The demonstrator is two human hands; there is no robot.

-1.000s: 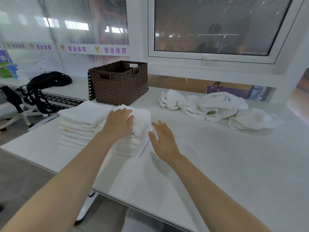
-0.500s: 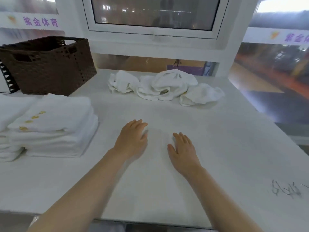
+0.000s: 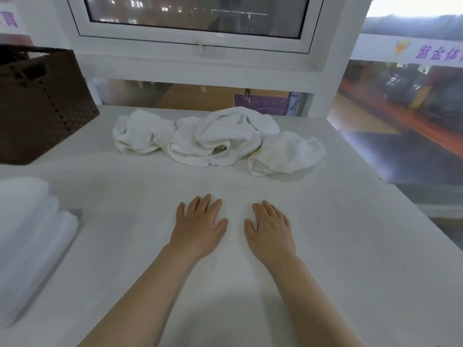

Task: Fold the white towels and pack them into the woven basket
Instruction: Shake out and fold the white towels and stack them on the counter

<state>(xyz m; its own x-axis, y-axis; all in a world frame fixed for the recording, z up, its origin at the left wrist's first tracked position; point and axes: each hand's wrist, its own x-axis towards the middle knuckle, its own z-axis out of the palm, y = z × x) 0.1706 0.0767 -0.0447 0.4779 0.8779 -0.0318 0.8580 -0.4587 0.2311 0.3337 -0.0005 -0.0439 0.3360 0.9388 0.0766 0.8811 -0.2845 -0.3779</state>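
Head view. Both hands lie palm down on the white worktop (image 3: 350, 246), side by side near its middle, close together but apart. Left hand (image 3: 199, 227): fingers (image 3: 208, 204) straight, slightly spread, holding nothing. Right hand (image 3: 270, 232): fingers (image 3: 271, 211) straight and close together, holding nothing.

Crumpled white towels (image 3: 215, 139) sit in a loose heap toward the far edge, in three lumps touching one another; the rightmost lump lies near the right edge. Bare worktop between heap and hands, clear across.

Woven basket (image 3: 42, 106), dark brown, stands at the far left corner, cut off by the frame's left edge; its inside cannot be seen. A gap of bare surface separates it from the heap.

Folded towel stack (image 3: 30, 236) lies along the left edge, blurred, well apart from the left hand. Open surface runs from the hands to the right edge and to the near edge around both forearms.

Behind the far edge: a white-framed window (image 3: 195, 23).
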